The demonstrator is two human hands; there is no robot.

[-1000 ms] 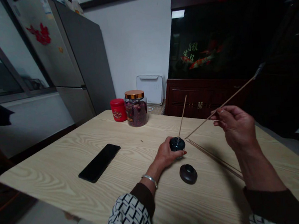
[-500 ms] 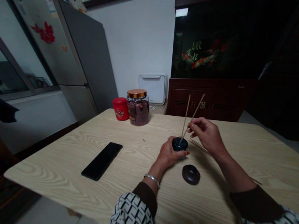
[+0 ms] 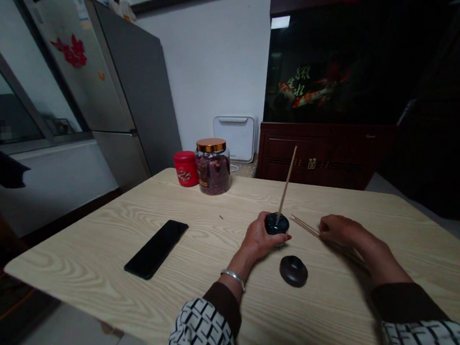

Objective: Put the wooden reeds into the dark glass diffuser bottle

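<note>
My left hand (image 3: 262, 233) is wrapped round a small dark glass bottle (image 3: 276, 223) standing on the table. A thin wooden stick (image 3: 288, 182) leans up to the right out of its mouth; whether it is one stick or two together I cannot tell. My right hand (image 3: 343, 232) is low over the table to the right, fingers curled closed on loose thin wooden sticks (image 3: 305, 225) lying there. The hand covers part of these sticks, and its fingertips are hidden. Nearer to me, below the bottle, lies a round dark brown lid (image 3: 294, 271) with a hollow centre.
A black phone (image 3: 156, 249) lies left on the wooden table (image 3: 205, 251). At the back stand a red canister (image 3: 185, 168) and a glass jar (image 3: 213, 171) with a copper-coloured lid. Behind are a fridge (image 3: 140, 83) and a fish tank (image 3: 325, 65). Someone is partly visible at far left.
My right hand has moved from the stick at the bottle's mouth down and right to the loose sticks on the table. Two separate sticks stood in the bottle; now one line shows.
</note>
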